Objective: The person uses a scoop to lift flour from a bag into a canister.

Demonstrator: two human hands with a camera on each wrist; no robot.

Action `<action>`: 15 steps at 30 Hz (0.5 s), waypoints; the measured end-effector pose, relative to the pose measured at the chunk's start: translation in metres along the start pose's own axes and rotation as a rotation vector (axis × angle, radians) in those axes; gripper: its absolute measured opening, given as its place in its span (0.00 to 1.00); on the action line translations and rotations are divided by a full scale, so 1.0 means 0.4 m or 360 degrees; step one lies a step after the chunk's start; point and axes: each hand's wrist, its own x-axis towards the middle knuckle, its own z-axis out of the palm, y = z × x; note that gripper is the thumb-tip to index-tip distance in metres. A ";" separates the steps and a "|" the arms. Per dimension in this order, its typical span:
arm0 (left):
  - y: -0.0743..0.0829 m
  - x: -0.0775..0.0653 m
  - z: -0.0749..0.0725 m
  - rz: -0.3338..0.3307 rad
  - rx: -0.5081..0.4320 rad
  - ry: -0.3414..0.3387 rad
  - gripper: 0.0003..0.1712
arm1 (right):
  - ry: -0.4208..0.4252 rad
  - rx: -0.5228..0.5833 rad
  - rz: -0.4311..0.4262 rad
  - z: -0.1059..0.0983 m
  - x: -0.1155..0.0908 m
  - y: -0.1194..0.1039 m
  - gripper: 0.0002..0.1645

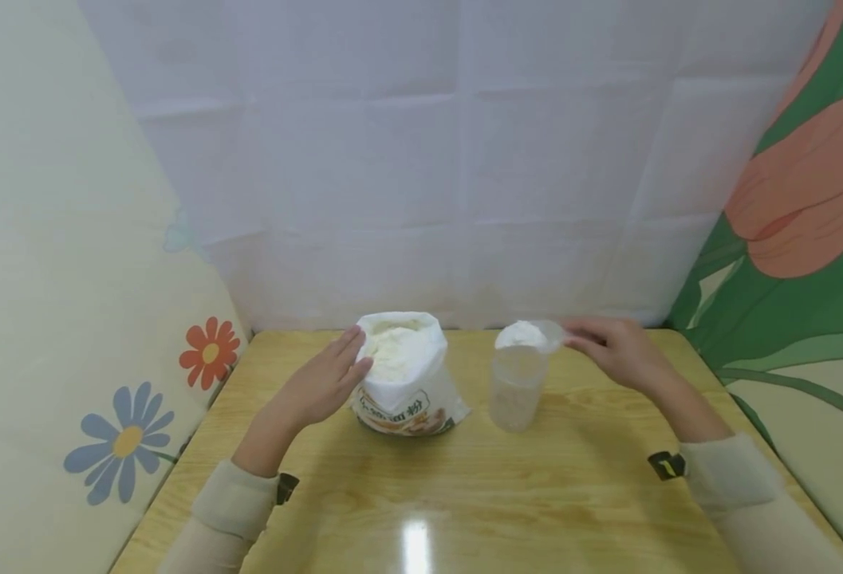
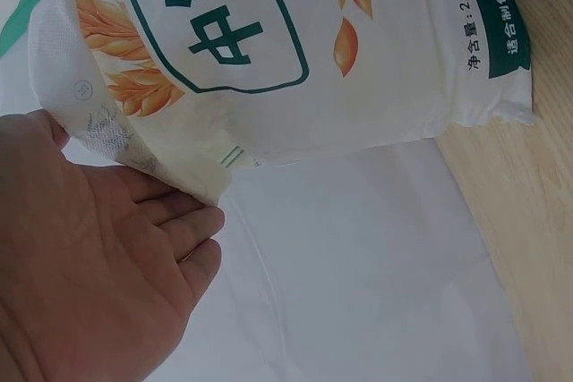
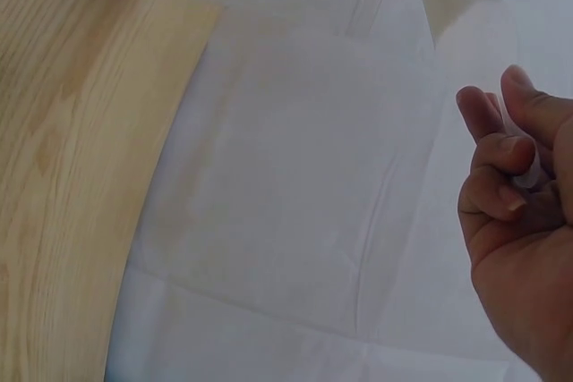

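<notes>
A white flour bag [image 1: 431, 375] stands with its top open and pale flour [image 1: 392, 351] showing inside. Against the left side of its rim rests my left hand [image 1: 324, 383], fingers extended. In the left wrist view, the fingertips of this hand [image 2: 116, 248] touch the bag's printed side [image 2: 385, 96] near its open end. My right hand [image 1: 618, 351] pinches the handle of a translucent scoop [image 1: 553, 335]. White flour [image 1: 520, 335] is heaped in the scoop, over the mouth of a clear plastic cup [image 1: 514, 399]. From the right wrist, curled fingers [image 3: 515, 167] show round the handle.
Bag and cup stand side by side on a wood-grain table [image 1: 521, 494]. A creased white sheet [image 1: 450, 175] hangs behind the table's far edge. Flower-patterned panels [image 1: 55, 287] flank it on either side.
</notes>
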 end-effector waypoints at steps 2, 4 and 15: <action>-0.001 0.000 0.002 0.0002 -0.0002 0.0005 0.40 | 0.0011 -0.0037 -0.0007 -0.002 -0.007 0.005 0.12; -0.002 0.001 0.003 0.0001 -0.0004 0.0006 0.41 | 0.0009 -0.0059 0.0007 -0.003 -0.014 0.010 0.11; -0.005 0.000 0.002 -0.0017 -0.0019 -0.0008 0.42 | -0.0090 -0.0049 0.0134 -0.013 -0.037 0.021 0.16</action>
